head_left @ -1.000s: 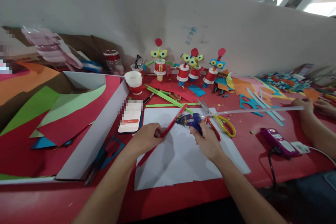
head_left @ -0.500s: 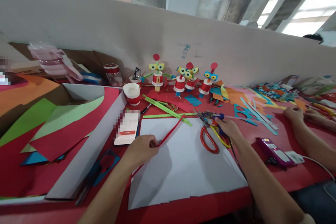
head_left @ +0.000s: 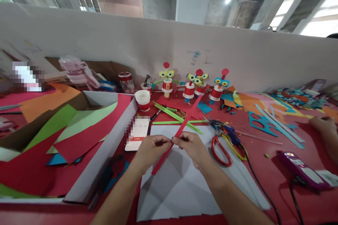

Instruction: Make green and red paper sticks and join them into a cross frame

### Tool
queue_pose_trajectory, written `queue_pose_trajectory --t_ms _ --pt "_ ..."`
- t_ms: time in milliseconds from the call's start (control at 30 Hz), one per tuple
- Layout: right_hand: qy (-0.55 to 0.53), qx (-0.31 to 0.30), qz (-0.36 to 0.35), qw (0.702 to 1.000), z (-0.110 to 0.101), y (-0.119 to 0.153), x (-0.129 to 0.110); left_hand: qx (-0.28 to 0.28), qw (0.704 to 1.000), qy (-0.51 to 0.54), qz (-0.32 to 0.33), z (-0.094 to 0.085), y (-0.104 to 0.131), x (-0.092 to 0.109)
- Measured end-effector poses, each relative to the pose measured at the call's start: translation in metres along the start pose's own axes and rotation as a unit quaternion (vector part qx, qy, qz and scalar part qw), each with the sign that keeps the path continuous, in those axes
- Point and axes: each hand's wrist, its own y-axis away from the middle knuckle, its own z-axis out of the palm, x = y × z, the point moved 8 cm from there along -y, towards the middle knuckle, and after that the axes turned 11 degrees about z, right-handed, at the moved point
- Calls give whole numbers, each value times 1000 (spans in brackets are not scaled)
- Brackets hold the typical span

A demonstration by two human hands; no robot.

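Note:
A long red paper strip (head_left: 161,161) slants over the white paper sheet (head_left: 179,186). My left hand (head_left: 155,149) pinches it near its middle. Close beside, my right hand (head_left: 191,146) pinches the same strip, the fingertips of both hands almost touching. Right of my hands lie red-handled scissors (head_left: 221,152) and a blue glue gun (head_left: 232,134) with a black cord. Green paper strips (head_left: 171,112) cross behind the sheet. Left of the sheet is a phone (head_left: 137,133) with a lit screen.
Cup figures (head_left: 188,90) stand by the wall, near a stack of paper cups (head_left: 143,100). On the left is a box (head_left: 105,154) of coloured paper. A purple device (head_left: 303,170) and another person's hand (head_left: 323,130) are at the right.
My right hand has let go of the glue gun, moved left and taken hold of the red strip. The strip now lies across both hands. The camera view has shifted.

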Motion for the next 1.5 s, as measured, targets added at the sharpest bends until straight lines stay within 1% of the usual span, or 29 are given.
queue_pose_trajectory --t_ms 100,167,233,333,400,433,467,500,533,567,600,667,700,767,833,1033,1167,1233,1300,1367,1400,1433,1467,1500 --pt "-53 11 -3 999 -15 -3 -2 -27 999 -12 -19 2 1 1" --pt "-101 36 -10 994 -33 -3 -7 -56 998 -22 -35 5 4 -1" --pt "-148 77 -32 985 -55 0 -16 -88 995 -27 -40 7 6 -3" --pt "-194 162 -82 964 -100 11 -30 -125 991 -34 -33 8 8 -4" --pt "-202 222 -114 947 -137 24 -37 -135 990 -42 -31 8 7 -4" --pt "-202 265 -134 933 -159 34 -39 -129 990 -50 -30 6 6 -4" --pt "-184 311 -152 920 -181 45 -40 -113 991 -58 -28 3 5 -4" --pt "-139 358 -157 910 -200 56 -40 -87 994 -66 -25 -2 3 -3" --pt "-59 407 -147 900 -216 66 -40 -51 996 -73 -20 -8 1 -2" --pt "61 429 -116 894 -225 70 -39 -11 997 -77 -13 -14 0 -1" --pt "181 432 -75 880 -230 69 -36 32 997 -76 -6 -21 -1 0" --pt "376 393 7 839 -229 62 -24 100 993 -63 9 -31 0 1" --pt "443 367 42 817 -227 57 -16 125 991 -53 16 -34 0 1" --pt "514 333 88 786 -221 48 -5 153 987 -29 27 -37 1 0" --pt "537 331 105 769 -217 42 -4 165 986 -7 32 -37 2 -1" --pt "552 387 122 729 -220 33 -21 163 986 9 44 -32 1 -2" --pt "562 385 132 720 -219 23 -26 160 986 3 46 -30 1 0" --pt "566 373 135 723 -216 21 -26 157 986 -1 49 -30 0 1" --pt "569 361 123 729 -207 22 -29 153 987 -16 52 -29 1 2" --pt "573 349 87 737 -188 26 -36 166 981 -58 81 -30 3 9" --pt "564 334 60 753 -174 27 -40 178 973 -88 113 -31 6 16" --pt "539 306 37 784 -157 26 -41 189 962 -121 154 -30 8 24" --pt "496 258 17 829 -137 25 -41 199 948 -151 197 -28 12 34" --pt "387 179 10 904 -116 22 -38 204 933 -177 239 -24 15 43"
